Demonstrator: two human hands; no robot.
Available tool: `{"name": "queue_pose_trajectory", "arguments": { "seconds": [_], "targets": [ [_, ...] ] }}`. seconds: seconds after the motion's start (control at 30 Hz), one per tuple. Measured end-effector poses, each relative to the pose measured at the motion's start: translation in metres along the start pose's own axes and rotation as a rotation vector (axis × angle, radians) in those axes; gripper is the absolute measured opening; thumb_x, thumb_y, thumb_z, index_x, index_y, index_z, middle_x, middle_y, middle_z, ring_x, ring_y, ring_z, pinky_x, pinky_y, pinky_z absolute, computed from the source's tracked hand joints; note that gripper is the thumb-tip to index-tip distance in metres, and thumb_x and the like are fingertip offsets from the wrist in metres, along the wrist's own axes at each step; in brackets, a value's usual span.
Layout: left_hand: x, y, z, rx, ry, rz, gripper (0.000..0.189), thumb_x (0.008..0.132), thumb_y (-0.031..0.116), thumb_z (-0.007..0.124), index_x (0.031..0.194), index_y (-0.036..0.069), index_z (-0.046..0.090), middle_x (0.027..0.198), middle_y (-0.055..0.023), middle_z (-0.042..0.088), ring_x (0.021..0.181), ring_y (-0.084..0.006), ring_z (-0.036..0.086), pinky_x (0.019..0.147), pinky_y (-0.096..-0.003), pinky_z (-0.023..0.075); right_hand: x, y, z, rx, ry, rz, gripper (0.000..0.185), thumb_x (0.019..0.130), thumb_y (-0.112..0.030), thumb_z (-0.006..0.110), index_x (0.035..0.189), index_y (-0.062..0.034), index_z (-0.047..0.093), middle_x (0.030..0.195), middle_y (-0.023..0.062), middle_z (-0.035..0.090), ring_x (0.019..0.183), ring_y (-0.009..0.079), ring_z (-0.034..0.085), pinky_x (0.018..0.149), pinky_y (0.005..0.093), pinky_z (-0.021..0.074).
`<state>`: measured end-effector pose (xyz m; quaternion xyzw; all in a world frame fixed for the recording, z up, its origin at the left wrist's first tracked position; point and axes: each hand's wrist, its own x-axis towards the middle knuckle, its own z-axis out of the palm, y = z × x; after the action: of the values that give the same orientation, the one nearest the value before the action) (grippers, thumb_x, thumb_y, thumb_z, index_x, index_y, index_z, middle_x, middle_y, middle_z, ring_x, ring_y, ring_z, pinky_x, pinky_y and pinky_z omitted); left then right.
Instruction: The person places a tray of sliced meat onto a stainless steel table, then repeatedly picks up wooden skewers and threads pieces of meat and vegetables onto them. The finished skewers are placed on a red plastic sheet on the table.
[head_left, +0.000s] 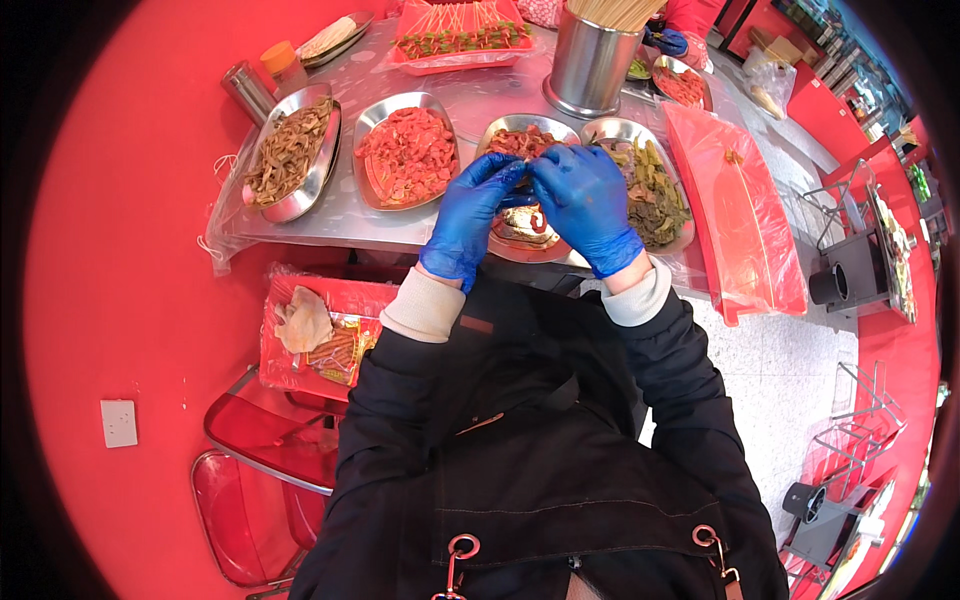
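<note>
My left hand (472, 214) and my right hand (583, 202), both in blue gloves, meet at the fingertips above an oval metal tray (517, 253). Their fingers are curled and pinched together; whatever is between them is hidden. Dark red meat strips (523, 141) lie at that tray's far end, and its near part shows bare metal with a small red scrap (538, 220). To the left, another oval tray holds pinkish-red raw meat pieces (409, 154). Just right of my right hand, a tray carries green pickled vegetables and dark leafy pieces (651, 191).
Brown strips (289, 154) fill a tray at the table's left end. A steel canister of bamboo sticks (589, 64) and a red tray of skewers (461, 41) stand behind. A plastic-covered red tray (739, 217) is at right. Below left are a packet (341, 352) and folding chair (270, 431).
</note>
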<state>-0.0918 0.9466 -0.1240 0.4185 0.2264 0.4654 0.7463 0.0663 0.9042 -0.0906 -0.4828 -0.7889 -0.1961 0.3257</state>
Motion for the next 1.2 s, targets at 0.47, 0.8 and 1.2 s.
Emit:
{"name": "queue_pose_trajectory", "arguments": {
  "seconds": [0.47, 0.8, 1.2],
  "targets": [
    [-0.005, -0.001, -0.005, 0.093, 0.031, 0.029, 0.020, 0.089, 0.003, 0.058, 0.108, -0.003, 0.059, 0.098, -0.0096, 0.063, 0.084, -0.0170, 0.064, 0.075, -0.0287, 0.0546, -0.007, -0.004, 0.005, 0.333, 0.131, 0.150, 0.019, 0.073, -0.012, 0.072, 0.091, -0.0093, 0.066, 0.089, 0.0079, 0.064, 0.085, 0.0281, 0.062, 0.074, 0.0369, 0.0461],
    [-0.009, -0.004, -0.001, 0.195, -0.003, 0.072, 0.019, 0.088, 0.002, 0.060, 0.106, -0.001, 0.059, 0.096, -0.0089, 0.064, 0.086, -0.0174, 0.064, 0.081, -0.0287, 0.0523, -0.011, -0.013, 0.004, 0.530, 0.047, 0.458, 0.014, 0.076, -0.003, 0.069, 0.089, -0.0022, 0.063, 0.089, 0.0112, 0.064, 0.084, 0.0244, 0.064, 0.075, 0.0312, 0.0491],
    [-0.021, -0.014, -0.001, 0.151, 0.007, 0.054, 0.013, 0.088, 0.000, 0.059, 0.101, -0.001, 0.059, 0.090, -0.0064, 0.063, 0.082, -0.0142, 0.064, 0.075, -0.0261, 0.0529, -0.025, -0.019, 0.006, 0.681, 0.044, 0.518, 0.015, 0.075, -0.004, 0.069, 0.089, -0.0016, 0.063, 0.086, 0.0117, 0.062, 0.081, 0.0258, 0.065, 0.072, 0.0311, 0.0492]
  ]
}}
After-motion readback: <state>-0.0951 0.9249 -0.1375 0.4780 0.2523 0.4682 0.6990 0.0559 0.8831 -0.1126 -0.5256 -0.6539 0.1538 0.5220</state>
